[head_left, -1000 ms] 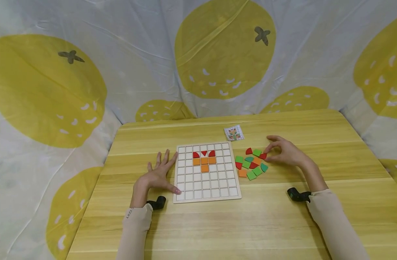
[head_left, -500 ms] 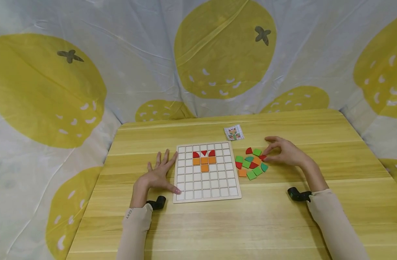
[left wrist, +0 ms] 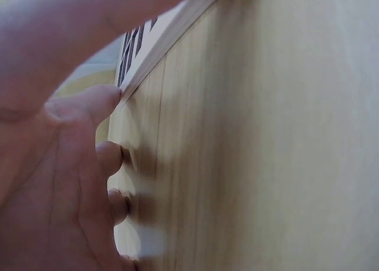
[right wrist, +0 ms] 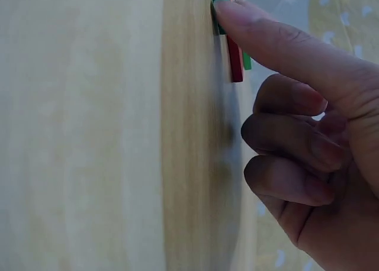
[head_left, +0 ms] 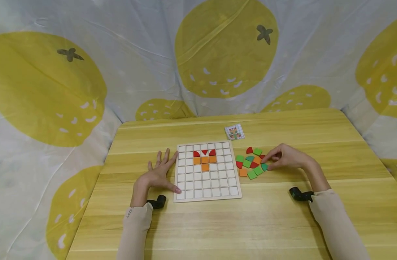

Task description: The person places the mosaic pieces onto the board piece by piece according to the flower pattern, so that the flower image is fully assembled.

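My left hand (head_left: 155, 178) has its fingers spread at the left side of a wooden grid board (head_left: 187, 200). Its thumb rests on the near left corner, and the index fingertip touches the left edge. On the board lie several orange squares (head_left: 205, 167) and a few red pieces (head_left: 212, 153). To the right, my right hand (head_left: 290, 157) reaches into a cluster of loose tiles. Thumb and index finger pinch a teal quarter-circle tile (head_left: 265, 167); in the right wrist view the thumb (right wrist: 237, 13) presses that tile's edge, the other fingers curled. A red tile (right wrist: 235, 61) is just beyond.
A small pattern card (head_left: 234, 132) lies behind the board. Loose green tiles (head_left: 252, 174), an orange square (head_left: 243, 173) and red pieces (head_left: 249, 150) are grouped between board and right hand. A printed cloth (head_left: 146, 65) hangs behind the wooden table (head_left: 192, 231).
My right hand has moved from the red tile at the cluster's right side toward me, onto the teal quarter-circle tile. The left hand keeps its place on the board.
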Demonstrator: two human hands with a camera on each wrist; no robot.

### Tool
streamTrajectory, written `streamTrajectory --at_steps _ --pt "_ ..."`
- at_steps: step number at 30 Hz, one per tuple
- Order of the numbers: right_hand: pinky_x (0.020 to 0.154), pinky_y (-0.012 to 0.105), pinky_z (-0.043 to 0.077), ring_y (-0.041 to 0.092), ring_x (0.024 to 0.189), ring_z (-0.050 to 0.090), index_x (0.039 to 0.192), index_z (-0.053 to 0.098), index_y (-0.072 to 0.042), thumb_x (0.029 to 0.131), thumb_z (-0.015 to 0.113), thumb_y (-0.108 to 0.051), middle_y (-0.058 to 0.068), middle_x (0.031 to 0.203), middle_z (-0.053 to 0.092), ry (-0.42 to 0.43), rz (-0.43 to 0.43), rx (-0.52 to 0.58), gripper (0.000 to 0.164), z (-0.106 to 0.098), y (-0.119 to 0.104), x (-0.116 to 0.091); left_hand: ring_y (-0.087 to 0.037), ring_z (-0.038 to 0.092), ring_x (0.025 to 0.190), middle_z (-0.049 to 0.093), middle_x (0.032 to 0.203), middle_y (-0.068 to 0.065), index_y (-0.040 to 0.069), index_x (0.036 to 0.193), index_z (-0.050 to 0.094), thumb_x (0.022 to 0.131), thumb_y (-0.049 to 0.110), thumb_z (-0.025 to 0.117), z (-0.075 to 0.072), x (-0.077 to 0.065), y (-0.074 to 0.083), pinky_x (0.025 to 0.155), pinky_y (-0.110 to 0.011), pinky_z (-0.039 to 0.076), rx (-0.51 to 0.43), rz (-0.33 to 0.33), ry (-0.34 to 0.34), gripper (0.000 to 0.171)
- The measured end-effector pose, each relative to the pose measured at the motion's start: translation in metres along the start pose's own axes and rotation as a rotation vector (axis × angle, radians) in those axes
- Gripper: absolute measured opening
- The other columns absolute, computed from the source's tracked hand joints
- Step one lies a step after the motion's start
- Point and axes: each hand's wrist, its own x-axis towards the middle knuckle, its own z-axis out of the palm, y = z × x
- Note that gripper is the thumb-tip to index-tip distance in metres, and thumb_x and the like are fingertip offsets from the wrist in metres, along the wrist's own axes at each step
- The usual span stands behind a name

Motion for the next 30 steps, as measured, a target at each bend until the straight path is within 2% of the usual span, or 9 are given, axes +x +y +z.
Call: streamTrajectory --at_steps 3,9,12,16,19,25,30 --pt "0.056 0.022 0.032 0.005 0.063 0.036 0.104 0.079 -0.005 0.085 0.085 -0.011 -0.003 0.071 0.041 0.002 0.028 0.004 0.021 0.001 0.0 0.001 -0.046 -0.032 0.154 -0.026 0.171 -0.017 0.021 0.168 -0.004 0.065 0.05 0.096 0.0 0.0 0.0 0.112 -0.083 -0.017 0.002 -0.001 0.0 0.146" --pt "0.058 0.022 0.035 0.006 0.063 0.04 0.092 0.073 -0.007 0.078 0.092 -0.025 -0.001 0.07 0.045 0.104 0.104 -0.084 0.03 0.003 -0.002 0.001 -0.046 -0.033 0.153 -0.026 0.171 -0.017 0.021 0.168 -0.004 0.065 0.05 0.096 0.0 0.0 -0.001 0.112 -0.083 -0.018 -0.003 0.001 -0.001 0.146" --pt "0.058 0.022 0.036 0.005 0.062 0.039 0.093 0.074 -0.007 0.078 0.092 -0.024 -0.002 0.069 0.045 0.088 0.101 -0.065 0.029 0.002 0.0 -0.001 -0.046 -0.032 0.154 -0.026 0.171 -0.017 0.021 0.168 -0.004 0.066 0.05 0.096 0.0 0.001 -0.001 0.112 -0.083 -0.017 -0.004 0.004 0.0 0.146" --pt "0.057 0.023 0.035 0.005 0.063 0.037 0.104 0.076 -0.003 0.084 0.086 -0.012 -0.002 0.07 0.041 0.008 0.053 0.024 0.024 0.0 0.005 -0.004 -0.047 -0.032 0.154 -0.026 0.171 -0.018 0.02 0.168 -0.004 0.066 0.05 0.096 0.001 0.001 0.0 0.112 -0.083 -0.017 -0.004 0.004 -0.002 0.146" --pt "0.058 0.023 0.035 0.004 0.063 0.037 0.105 0.076 -0.001 0.085 0.084 -0.008 -0.003 0.07 0.04 -0.008 0.045 0.046 0.023 -0.002 0.008 -0.005 -0.047 -0.031 0.154 -0.026 0.171 -0.018 0.02 0.168 -0.004 0.066 0.05 0.096 0.001 0.0 0.0 0.112 -0.083 -0.017 -0.004 0.004 -0.001 0.146" --pt "0.058 0.022 0.034 0.005 0.06 0.035 0.097 0.073 -0.002 0.082 0.088 -0.015 -0.003 0.067 0.038 0.037 0.107 -0.009 0.024 -0.002 0.002 -0.005 -0.047 -0.032 0.154 -0.026 0.171 -0.018 0.02 0.168 -0.004 0.066 0.05 0.096 0.001 0.0 0.0 0.112 -0.082 -0.017 0.001 0.002 0.003 0.145" --pt "0.059 0.023 0.034 0.006 0.063 0.037 0.105 0.074 -0.003 0.081 0.089 -0.016 -0.002 0.07 0.041 0.042 0.077 -0.075 0.031 0.0 -0.007 -0.003 -0.047 -0.032 0.154 -0.026 0.171 -0.018 0.02 0.168 -0.004 0.066 0.049 0.096 0.0 0.0 0.001 0.112 -0.082 -0.017 -0.002 -0.001 0.002 0.145"
